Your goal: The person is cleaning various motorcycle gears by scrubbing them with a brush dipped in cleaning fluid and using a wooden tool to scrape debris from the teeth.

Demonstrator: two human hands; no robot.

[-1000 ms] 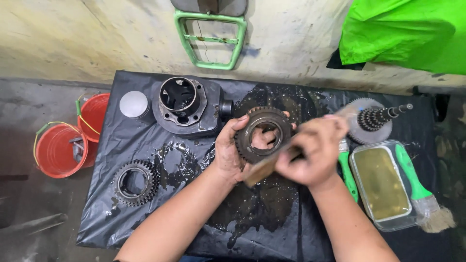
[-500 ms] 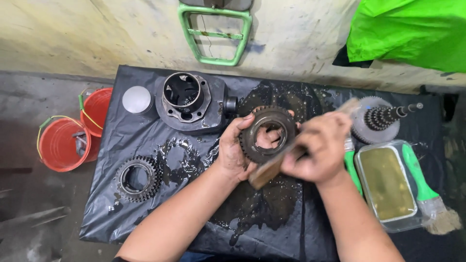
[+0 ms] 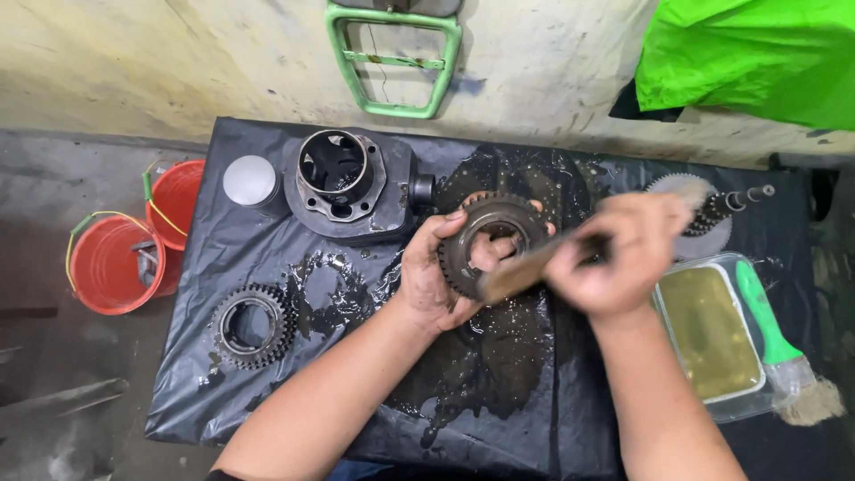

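My left hand (image 3: 429, 272) holds a dark, greasy toothed gear ring (image 3: 488, 233) upright over the black plastic sheet (image 3: 267, 240), fingers through its centre hole. My right hand (image 3: 623, 254) grips a wooden-handled brush (image 3: 521, 272), blurred by motion, whose lower end crosses the gear's lower edge. Both hands are smeared with dark oil, and the sheet beneath them is wet with it.
On the sheet lie a second gear (image 3: 252, 325) at left, a metal cylinder block (image 3: 343, 183), a piston (image 3: 249, 181), a geared shaft (image 3: 712, 209) and a clear tray of yellowish liquid (image 3: 712, 334) with a green-handled brush (image 3: 779, 356). Two red buckets (image 3: 116, 263) stand on the floor at left.
My right hand has swung up and to the right with the brush, brushing across the gear. The left hand keeps the gear in about the same place.
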